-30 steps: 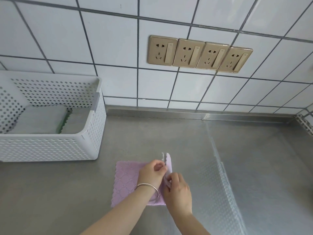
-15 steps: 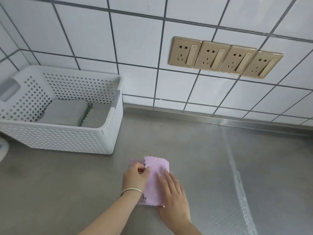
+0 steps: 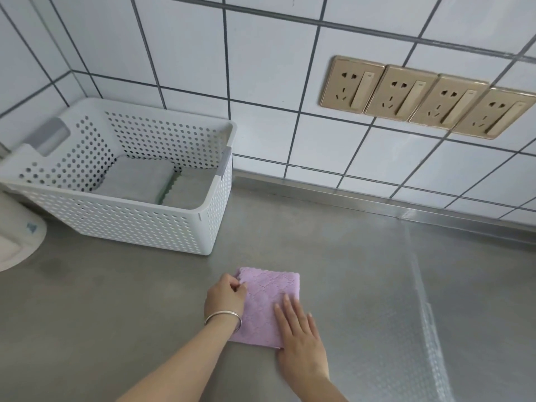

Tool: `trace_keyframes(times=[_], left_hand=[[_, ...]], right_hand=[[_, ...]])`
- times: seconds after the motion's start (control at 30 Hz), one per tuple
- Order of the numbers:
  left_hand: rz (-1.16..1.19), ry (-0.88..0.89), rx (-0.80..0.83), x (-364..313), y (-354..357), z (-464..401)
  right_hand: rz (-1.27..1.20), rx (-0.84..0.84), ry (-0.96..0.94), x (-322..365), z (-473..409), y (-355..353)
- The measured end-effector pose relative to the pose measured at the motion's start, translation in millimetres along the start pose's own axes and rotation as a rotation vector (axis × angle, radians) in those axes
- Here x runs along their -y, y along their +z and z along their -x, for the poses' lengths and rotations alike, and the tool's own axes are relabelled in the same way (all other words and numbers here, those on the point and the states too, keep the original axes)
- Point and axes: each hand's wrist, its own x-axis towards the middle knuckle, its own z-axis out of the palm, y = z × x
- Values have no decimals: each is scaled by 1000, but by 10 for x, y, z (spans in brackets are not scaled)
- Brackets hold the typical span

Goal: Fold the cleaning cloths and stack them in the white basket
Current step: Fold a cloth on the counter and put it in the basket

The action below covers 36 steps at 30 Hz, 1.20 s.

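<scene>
A lilac cleaning cloth [image 3: 268, 297] lies folded in half on the steel counter, near the front middle. My left hand [image 3: 224, 297], with a silver bangle on the wrist, pinches the cloth's far left edge. My right hand [image 3: 298, 335] rests flat, fingers spread, on the cloth's near right part. The white perforated basket [image 3: 139, 224] stands at the back left against the tiled wall. Inside it lie two folded grey cloths [image 3: 139, 179] side by side, with a green edge showing between them.
A round white object [image 3: 17, 242] sits at the left edge, beside the basket. Several gold wall sockets [image 3: 420, 97] are mounted on the tiles at upper right. The steel counter [image 3: 377, 285] stretches to the right, with a bright reflective streak.
The cloth's right half was lifted and folded over to the left. My right hand flattened onto it. The view swung left, bringing the basket closer to centre.
</scene>
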Motion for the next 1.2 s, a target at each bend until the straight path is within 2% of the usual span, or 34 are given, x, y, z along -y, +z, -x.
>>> trace_keyframes(times=[0.23,0.4,0.47,0.57,0.7,0.77,0.87,1.03,1.13,1.2], left_hand=[[22,39,-43,62,11,-79],[-41,51,-20,102,22,-90],[-40,96,-67,124,17,-85],[-142,440,-231,262,65,-48],[-484,725,-33,409,247,85],[-576,705,48,477,309,112],[-564,703,138,535,289,57],[-536,705,140,502,317,-16],[-622,668,95,385,194,-12],[-487,490,65,342,98,-4]], right_hand=[[14,-40,-49,65,-36,-5],[7,33,-40,70,-31,0],[-11,52,-58,34,-38,-58],[-52,5,-96,17,-51,-178],[19,-6,-22,9,-236,-224],[57,20,5,-39,-303,-169],[94,80,17,-42,-320,-112],[68,113,23,-28,-381,-51],[56,124,94,22,-416,-120],[11,153,144,80,-429,-260]])
